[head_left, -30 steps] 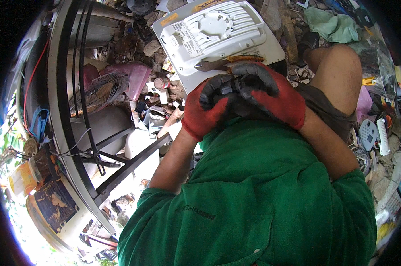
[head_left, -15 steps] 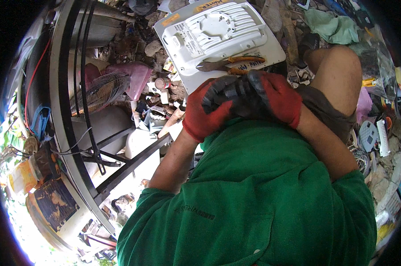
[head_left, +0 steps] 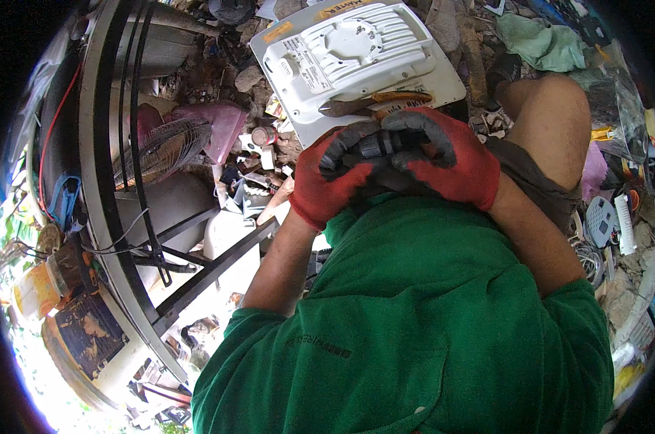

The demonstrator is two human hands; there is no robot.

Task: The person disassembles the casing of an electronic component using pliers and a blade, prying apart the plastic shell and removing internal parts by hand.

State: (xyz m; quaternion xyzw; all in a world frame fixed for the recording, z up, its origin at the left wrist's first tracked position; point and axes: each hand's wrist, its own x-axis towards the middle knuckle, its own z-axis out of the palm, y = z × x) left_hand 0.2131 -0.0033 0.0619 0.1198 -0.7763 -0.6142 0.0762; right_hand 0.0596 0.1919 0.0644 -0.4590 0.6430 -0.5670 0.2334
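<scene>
Both hands wear red gloves with black-coated fingers and meet in front of my green shirt. Between them is a small black cylindrical part with a ribbed collar [head_left: 375, 147], like a cable connector; its ends are partly hidden. My left hand [head_left: 334, 170] is closed around its left end. The fingers and thumb of my right hand [head_left: 450, 150] curl round its right end. Just beyond the hands lies a white finned metal housing [head_left: 349, 54] on a grey panel. Pliers with orange handles [head_left: 385, 101] rest on its near edge, close to my right fingertips.
A black metal frame [head_left: 219, 271] stands to my left, with a wire fan guard [head_left: 164, 148] and pink plastic [head_left: 222, 126] beyond it. Mixed scrap covers the ground. A green cloth [head_left: 541, 43] lies far right; my bare knee [head_left: 559, 101] is bent at the right.
My right hand has opened up its grip and shifted slightly right, its thumb now apart from the fingers. More of the black part shows. The left hand has moved slightly left.
</scene>
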